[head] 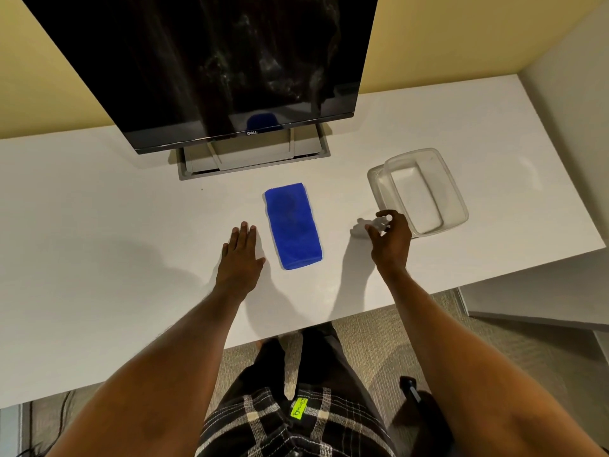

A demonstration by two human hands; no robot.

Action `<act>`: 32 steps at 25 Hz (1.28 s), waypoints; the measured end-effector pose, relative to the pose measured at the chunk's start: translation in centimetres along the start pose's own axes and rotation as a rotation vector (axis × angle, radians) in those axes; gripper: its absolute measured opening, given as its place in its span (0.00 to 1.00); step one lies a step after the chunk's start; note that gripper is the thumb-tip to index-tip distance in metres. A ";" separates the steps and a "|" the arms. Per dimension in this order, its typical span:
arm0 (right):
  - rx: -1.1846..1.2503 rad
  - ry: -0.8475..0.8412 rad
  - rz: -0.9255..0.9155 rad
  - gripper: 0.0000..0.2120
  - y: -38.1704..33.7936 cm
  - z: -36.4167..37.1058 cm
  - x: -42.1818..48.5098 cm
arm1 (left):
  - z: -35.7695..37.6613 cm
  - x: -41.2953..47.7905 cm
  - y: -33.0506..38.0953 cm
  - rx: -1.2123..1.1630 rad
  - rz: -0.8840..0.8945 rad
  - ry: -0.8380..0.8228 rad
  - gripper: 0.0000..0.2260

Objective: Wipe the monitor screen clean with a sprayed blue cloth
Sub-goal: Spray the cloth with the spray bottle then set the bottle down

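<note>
Monitor (214, 61) stands upright at the back of a white tabletop (99, 225), its dark screen marked with pale smears and streaks, thickest toward the right side. It rests on a grey stand (253, 156). To the right, nearer the tabletop's edge, sits a clear plastic container (425, 189), which looks empty.

In front of the monitor, in the middle of the tabletop, lies the blue cloth (293, 225), folded into a long rectangle. Darker patches on its upper half suggest it is already damp.

The person's left hand (239, 255) lies flat on the tabletop just beside the cloth's left edge, fingers straight, close together and holding nothing. The right hand (390, 235) hovers between the cloth and the container, its fingers curled around a small pale object, probably a spray bottle (372, 225), which is blurred and hard to make out.

Risks from here, as a judgement: the bottle sits close to the container, so setting it down carelessly could knock it over or nudge the container toward the edge. An over-wet cloth could leave drips running down to the bottom bezel. Pressing hard on the screen could rock the monitor on its stand. A cloth lifted by one corner would unfold and wipe unevenly, leaving streaks.
</note>
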State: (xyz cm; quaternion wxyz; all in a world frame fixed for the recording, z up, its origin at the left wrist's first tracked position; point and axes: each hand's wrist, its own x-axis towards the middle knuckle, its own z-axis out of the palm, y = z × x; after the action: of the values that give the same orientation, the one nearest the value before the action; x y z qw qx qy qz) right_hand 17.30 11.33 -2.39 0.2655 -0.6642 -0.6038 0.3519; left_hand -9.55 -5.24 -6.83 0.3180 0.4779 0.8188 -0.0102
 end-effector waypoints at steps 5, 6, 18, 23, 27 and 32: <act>-0.037 -0.012 0.006 0.17 0.3 -0.2 0.2 | 0.1 0.0 -0.1 0.005 0.000 -0.002 0.35; -0.046 -0.015 0.006 0.18 0.4 -0.2 0.2 | 0.1 0.0 -0.1 0.008 0.001 -0.002 0.35; -0.007 0.050 0.188 0.32 1.7 0.7 -3.5 | 0.3 0.0 -0.1 0.021 0.000 0.006 0.35; 0.018 0.038 0.267 0.23 0.3 4.3 -6.5 | 0.2 0.0 -0.1 0.015 0.002 0.006 0.34; 0.034 -0.104 0.202 0.20 -2.2 7.5 -7.0 | 0.2 0.0 -0.1 0.002 0.010 0.014 0.34; -0.119 -0.280 0.075 0.27 -5.8 11.0 -4.3 | 0.4 0.0 -0.2 -0.011 0.005 0.017 0.35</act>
State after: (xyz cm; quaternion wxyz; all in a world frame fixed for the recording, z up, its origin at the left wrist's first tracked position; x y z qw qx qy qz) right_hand 4.96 6.98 -4.02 0.1256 -0.6452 -0.6294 0.4145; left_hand -9.54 -5.49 -7.24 0.3136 0.4782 0.8204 -0.0007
